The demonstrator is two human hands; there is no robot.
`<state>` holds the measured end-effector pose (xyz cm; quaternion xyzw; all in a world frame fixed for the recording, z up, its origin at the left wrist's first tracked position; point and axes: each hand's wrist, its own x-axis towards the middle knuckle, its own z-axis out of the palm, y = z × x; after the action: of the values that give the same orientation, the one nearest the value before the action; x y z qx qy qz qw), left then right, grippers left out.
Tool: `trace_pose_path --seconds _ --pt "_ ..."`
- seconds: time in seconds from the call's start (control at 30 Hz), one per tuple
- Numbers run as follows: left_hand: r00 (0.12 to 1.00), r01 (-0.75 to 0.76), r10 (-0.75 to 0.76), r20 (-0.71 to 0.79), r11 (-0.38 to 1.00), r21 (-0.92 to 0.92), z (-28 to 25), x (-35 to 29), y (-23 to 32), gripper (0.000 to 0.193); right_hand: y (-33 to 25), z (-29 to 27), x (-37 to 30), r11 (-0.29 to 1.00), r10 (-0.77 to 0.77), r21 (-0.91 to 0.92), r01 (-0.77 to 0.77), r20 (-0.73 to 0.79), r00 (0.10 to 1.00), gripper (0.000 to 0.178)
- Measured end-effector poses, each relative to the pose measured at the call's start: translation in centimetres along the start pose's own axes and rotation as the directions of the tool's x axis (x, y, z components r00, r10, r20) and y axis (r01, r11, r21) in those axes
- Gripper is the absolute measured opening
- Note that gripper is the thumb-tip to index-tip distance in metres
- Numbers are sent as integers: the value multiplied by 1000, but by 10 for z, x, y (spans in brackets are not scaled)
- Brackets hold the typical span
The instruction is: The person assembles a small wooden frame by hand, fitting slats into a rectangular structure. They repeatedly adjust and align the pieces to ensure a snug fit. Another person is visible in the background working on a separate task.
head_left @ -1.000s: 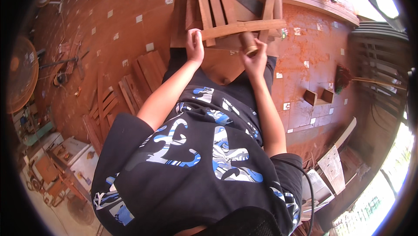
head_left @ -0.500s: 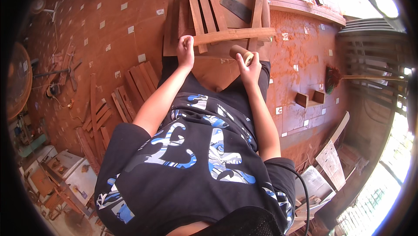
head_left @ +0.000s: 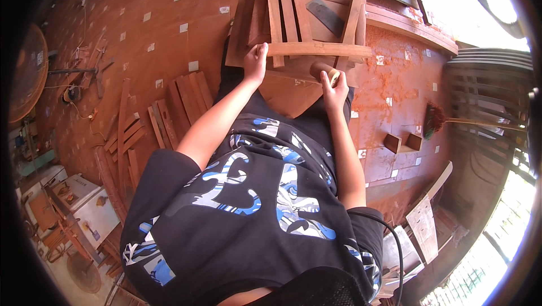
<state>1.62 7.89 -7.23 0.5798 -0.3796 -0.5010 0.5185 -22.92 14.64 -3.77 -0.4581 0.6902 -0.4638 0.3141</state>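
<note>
A long reddish-brown wooden strip (head_left: 319, 50) lies crosswise over the near part of a wooden bench. My left hand (head_left: 256, 64) is closed around its left end. Below the strip's right half, my right hand (head_left: 335, 92) grips a tan rounded piece (head_left: 322, 70) with a pale edge; its exact kind is unclear. That piece is close under the strip, and I cannot tell whether they touch. Several more wooden slats (head_left: 287, 9) lie lengthwise beyond the strip, with a dark flat metal plate (head_left: 326, 16) to their right.
Wooden boards (head_left: 180, 102) are stacked on the tiled floor at left. A small wooden bracket (head_left: 402, 143) and a broom (head_left: 435, 119) lie at right, near sawdust. A large round fan (head_left: 28, 74) stands far left. A black cable (head_left: 398, 244) runs beside my right sleeve.
The whole view has shifted and turned slightly, placing bench and hands farther right in the picture. Both grips stay the same; the tan piece appears slightly closer to the strip.
</note>
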Motion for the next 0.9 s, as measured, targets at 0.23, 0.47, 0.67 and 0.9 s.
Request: trace_pose_path --seconds 0.23,0.47,0.67,0.9 --pt "998 50 -47 31 993 -106 4 0 8 39 5 -6 -2 969 -124 221 110 50 991 44" --pt "995 92 -87 41 987 -131 3 -4 11 39 -40 -13 22 887 -218 330 324 -319 922 54" --pt "995 98 -95 31 983 -157 7 -2 14 38 -47 2 23 926 -250 -358 120 -344 905 59" --pt "998 60 -58 22 992 -107 4 2 0 34 -94 35 -5 852 -321 -367 374 198 926 55"
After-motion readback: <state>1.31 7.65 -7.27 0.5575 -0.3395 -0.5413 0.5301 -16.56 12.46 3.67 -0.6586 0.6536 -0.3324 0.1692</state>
